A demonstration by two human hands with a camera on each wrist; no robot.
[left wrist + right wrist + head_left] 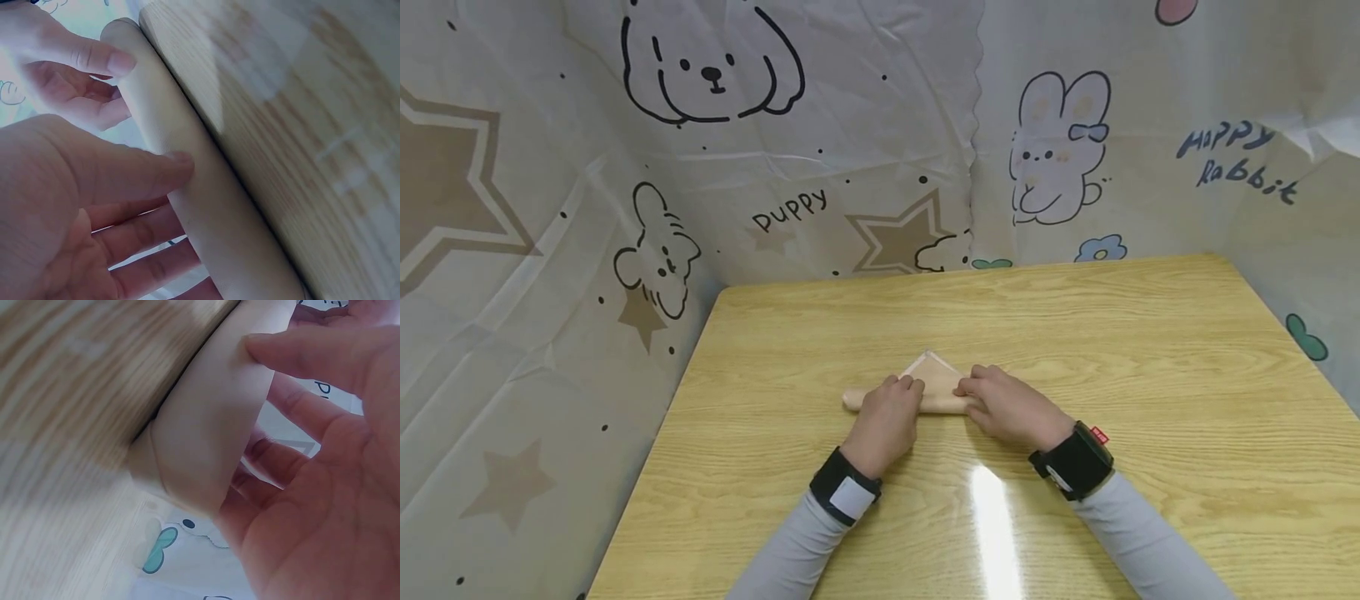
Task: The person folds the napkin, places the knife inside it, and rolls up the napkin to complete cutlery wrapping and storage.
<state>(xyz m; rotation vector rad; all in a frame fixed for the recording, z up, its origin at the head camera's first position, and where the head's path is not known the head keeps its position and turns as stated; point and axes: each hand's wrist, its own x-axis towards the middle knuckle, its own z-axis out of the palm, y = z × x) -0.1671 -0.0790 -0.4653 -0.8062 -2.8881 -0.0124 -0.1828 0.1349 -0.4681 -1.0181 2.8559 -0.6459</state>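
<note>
A beige sheet with a smooth, leather-like surface lies partly rolled at the middle of the table. Its roll (943, 405) runs left to right, and a pale-edged triangular corner (932, 375) stays flat beyond it. My left hand (885, 421) grips the roll left of centre, thumb on the near side and fingers over the far side. At the right end, my right hand (1011, 408) holds it the same way. The left wrist view shows the left thumb pressed on the roll (212, 206). In the right wrist view a folded layer shows at the roll's end (147, 465).
The wood-grain table (760, 358) extends around both hands, with a bright reflection (992, 525) near its front. A cloth curtain (865, 108) printed with cartoon animals and stars hangs behind and along the sides. Each wrist wears a black strap (1075, 462).
</note>
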